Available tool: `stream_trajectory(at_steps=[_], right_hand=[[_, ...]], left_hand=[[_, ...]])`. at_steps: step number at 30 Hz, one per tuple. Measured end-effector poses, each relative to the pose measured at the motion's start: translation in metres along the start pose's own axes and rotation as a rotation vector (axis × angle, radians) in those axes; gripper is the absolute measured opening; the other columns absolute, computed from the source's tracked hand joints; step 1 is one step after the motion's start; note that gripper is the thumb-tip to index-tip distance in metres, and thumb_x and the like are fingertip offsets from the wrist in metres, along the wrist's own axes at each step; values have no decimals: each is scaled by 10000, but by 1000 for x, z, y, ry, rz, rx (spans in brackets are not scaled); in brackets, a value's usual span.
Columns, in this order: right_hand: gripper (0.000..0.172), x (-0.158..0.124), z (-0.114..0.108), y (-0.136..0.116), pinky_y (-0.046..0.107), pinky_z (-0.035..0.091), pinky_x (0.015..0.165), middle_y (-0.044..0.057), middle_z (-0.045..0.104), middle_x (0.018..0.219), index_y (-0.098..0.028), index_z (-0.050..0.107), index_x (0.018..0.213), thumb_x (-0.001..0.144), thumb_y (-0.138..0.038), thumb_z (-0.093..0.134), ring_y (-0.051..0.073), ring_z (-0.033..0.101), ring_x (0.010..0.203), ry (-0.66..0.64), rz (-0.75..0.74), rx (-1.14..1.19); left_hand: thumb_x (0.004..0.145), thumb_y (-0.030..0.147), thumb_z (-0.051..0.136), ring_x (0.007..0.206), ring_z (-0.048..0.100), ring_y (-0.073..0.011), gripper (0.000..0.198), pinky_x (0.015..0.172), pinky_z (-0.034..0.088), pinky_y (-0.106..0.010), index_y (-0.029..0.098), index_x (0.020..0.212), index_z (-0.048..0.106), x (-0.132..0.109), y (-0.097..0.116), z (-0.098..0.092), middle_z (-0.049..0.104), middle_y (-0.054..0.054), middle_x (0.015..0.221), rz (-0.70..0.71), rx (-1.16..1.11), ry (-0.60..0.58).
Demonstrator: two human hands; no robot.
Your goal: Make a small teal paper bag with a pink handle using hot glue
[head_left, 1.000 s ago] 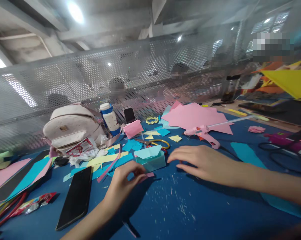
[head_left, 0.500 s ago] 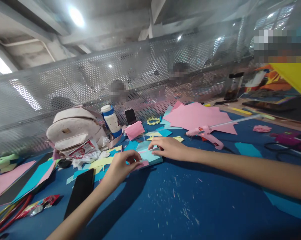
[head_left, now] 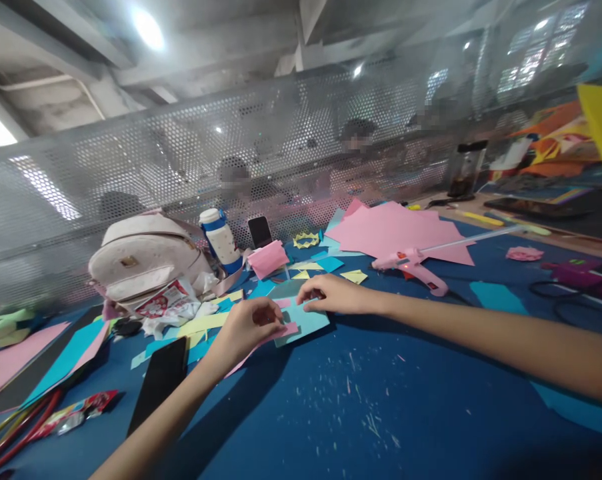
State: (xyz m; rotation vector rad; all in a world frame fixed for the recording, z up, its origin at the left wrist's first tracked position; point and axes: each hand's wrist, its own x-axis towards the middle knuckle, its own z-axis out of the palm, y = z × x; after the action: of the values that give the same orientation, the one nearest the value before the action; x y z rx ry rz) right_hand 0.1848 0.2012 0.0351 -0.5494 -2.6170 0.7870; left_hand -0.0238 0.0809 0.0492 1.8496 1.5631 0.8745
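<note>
A light-blue paper box lies on the blue table just past my hands. My left hand is closed in a pinch on a thin pink paper strip, pressing it against the box's near edge. My right hand rests on the far side of the box with fingers curled, its tips pressed on the box top. Scissors with yellow handles lay behind the box earlier; my right hand hides them now.
A black phone lies left of my left arm. A white backpack, water bottle and paper scraps crowd the back left. A pink glue gun and pink paper sheets lie behind my right arm. A mesh screen backs the table; people sit beyond.
My right hand moved left from the table onto the blue box. My left hand carried the pink strip forward to the box's near edge. The box now looks flatter.
</note>
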Motion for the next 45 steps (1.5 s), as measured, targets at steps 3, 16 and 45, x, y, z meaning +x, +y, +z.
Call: stream_trajectory(at_steps=[3, 16, 45], right_hand=[[189, 0, 1, -3, 235, 371, 644, 33, 664, 862, -182, 713, 954, 804, -254, 625, 140, 542, 754, -2, -7, -13], [186, -1, -1, -7, 244, 375, 655, 36, 672, 871, -175, 710, 950, 793, -231, 627, 150, 553, 775, -4, -2, -52], [150, -4, 1, -14, 251, 383, 688, 42, 669, 912, -181, 695, 927, 787, -192, 643, 155, 552, 818, 28, -49, -99]], left_hand=[[720, 199, 673, 650, 607, -132, 84, 607, 458, -234, 157, 771, 622, -2, 0, 5, 668, -22, 733, 20, -8, 13], [710, 177, 660, 633, 631, -146, 152, 585, 461, -248, 174, 822, 557, 1, -4, 13, 651, -1, 674, -26, -53, 41], [703, 119, 616, 543, 509, -102, 86, 521, 376, -208, 185, 737, 573, -4, 0, 18, 606, 34, 624, 74, 200, 68]])
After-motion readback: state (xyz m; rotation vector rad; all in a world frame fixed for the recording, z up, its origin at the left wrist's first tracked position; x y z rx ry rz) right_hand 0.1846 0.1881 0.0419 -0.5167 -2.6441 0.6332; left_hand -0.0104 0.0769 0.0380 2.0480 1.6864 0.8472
